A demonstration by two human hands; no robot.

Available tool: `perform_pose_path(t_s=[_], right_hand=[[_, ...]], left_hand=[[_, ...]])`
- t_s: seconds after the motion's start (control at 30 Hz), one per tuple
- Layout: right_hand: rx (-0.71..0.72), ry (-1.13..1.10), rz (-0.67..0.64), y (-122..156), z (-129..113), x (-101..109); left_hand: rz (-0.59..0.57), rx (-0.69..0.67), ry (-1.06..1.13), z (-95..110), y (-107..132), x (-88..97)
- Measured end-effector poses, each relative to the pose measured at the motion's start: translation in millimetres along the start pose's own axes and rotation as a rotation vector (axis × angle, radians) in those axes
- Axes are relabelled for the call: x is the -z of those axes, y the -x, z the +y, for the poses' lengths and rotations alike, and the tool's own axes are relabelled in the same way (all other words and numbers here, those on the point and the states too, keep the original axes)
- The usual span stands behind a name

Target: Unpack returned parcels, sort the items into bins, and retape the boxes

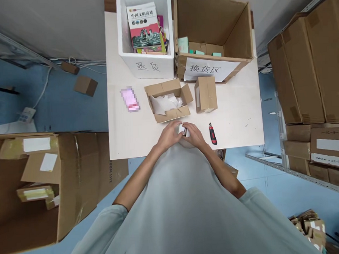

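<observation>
**Both hands closed on a small white item at the table's near edge**

The biggest container, a floor carton (84, 177) to the left of the table (237, 116), stands open with taped parcels (36, 192) inside. At the back right of the table, a large cardboard box (238, 36) with a handwritten paper label holds small brown and teal boxes (203, 49) along its bottom. Beside it, a white foam box (125, 49) holds upright books (144, 28). Nearer the person, a small open carton (167, 88) has its flaps spread and crumpled white paper (164, 103) inside.

Stacked cartons (311, 66) fill the shelving on the right. A closed small box (205, 94) stands just beside the open carton. A red and black utility knife (212, 134) lies near the right hand (195, 135), its length running away from the person. A blurred pink item (129, 99) lies to the left, well apart.

The left hand (168, 135) and the right hand are curled together around a small white item (183, 130), just in front of the open carton. The fingers cover most of it, so its long axis and facing cannot be told.
</observation>
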State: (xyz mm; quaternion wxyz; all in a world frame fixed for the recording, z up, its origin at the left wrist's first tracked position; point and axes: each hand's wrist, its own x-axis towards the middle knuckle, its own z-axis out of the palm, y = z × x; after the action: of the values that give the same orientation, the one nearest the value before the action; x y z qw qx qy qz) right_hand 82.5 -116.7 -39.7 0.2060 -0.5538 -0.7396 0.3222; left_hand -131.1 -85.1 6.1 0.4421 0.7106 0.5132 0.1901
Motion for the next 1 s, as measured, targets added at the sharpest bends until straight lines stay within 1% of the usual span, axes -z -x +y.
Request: perform_pose_path(t_s=[0.07,0.13,0.33,0.43,0.57,0.7,0.8,0.87,0.93,1.0], right_hand=[[0.004,0.015,0.007,0,4,0],[0.003,0.048,0.01,1,5,6],[-0.017,0.104,0.027,11,4,36],[-0.03,0.112,0.048,21,3,45],[-0.056,0.154,0.08,35,7,46],[-0.039,0.172,0.039,37,7,41],[0.009,0.162,0.034,29,2,40],[0.014,0.182,0.007,20,-3,41],[-0.024,0.227,-0.036,12,-9,45],[-0.09,0.285,-0.076,5,-14,49]], left_hand=[[-0.026,0.021,-0.051,6,-1,-13.5],[-0.039,0.055,-0.114,8,-6,-20.2],[-0.06,0.072,-0.294,14,-20,-26.0],[-0.045,0.081,-0.319,18,-23,-30.2],[0.028,0.098,-0.236,16,-22,-32.0],[0.07,0.11,-0.015,4,-20,-27.5],[0.075,0.158,0.16,-6,-20,-26.1],[0.075,0.152,0.23,-8,-21,-28.0],[0.067,0.103,0.242,-7,-22,-31.7],[0.055,0.05,0.198,-4,-21,-35.5]])
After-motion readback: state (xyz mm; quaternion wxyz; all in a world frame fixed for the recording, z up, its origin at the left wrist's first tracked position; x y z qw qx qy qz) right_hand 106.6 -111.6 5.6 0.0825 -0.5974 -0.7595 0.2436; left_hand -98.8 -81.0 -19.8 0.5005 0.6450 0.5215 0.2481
